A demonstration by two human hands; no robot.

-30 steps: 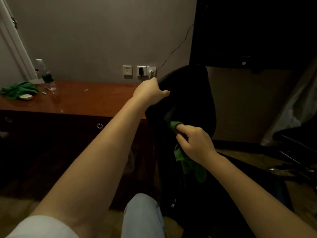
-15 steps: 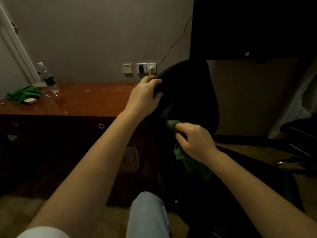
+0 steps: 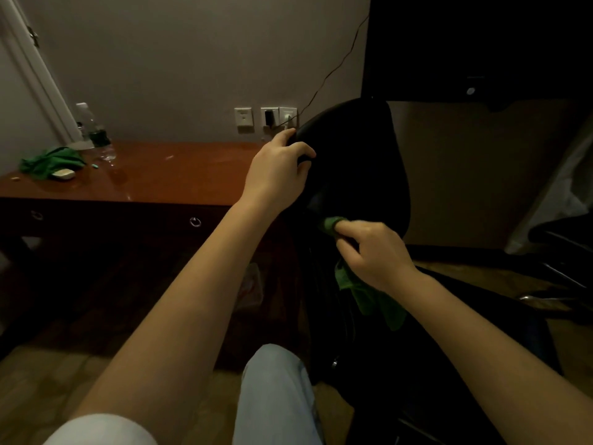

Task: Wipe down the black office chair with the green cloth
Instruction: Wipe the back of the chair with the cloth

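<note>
Both my hands grip: left hand [image 3: 277, 170] the chair [image 3: 369, 162], right hand [image 3: 377, 253] the cloth [image 3: 369, 298]. Pushing hard could swivel it away.

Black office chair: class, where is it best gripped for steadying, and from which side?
Probably the backrest's rounded top edge, from the desk side: fingers can curl over it, as the left hand shows, leaving the green cloth room below.

Both bare forearms reach forward and upward from the lower edge of the view. The left grip [image 3: 276, 175] is the higher one, its fingers curled over the top edge of the black office chair [image 3: 362, 162]. The right grip [image 3: 375, 252] sits lower, back of the hand up, fingers bunched around the green cloth [image 3: 378, 303], with the forefinger pushed forward into it.
</note>
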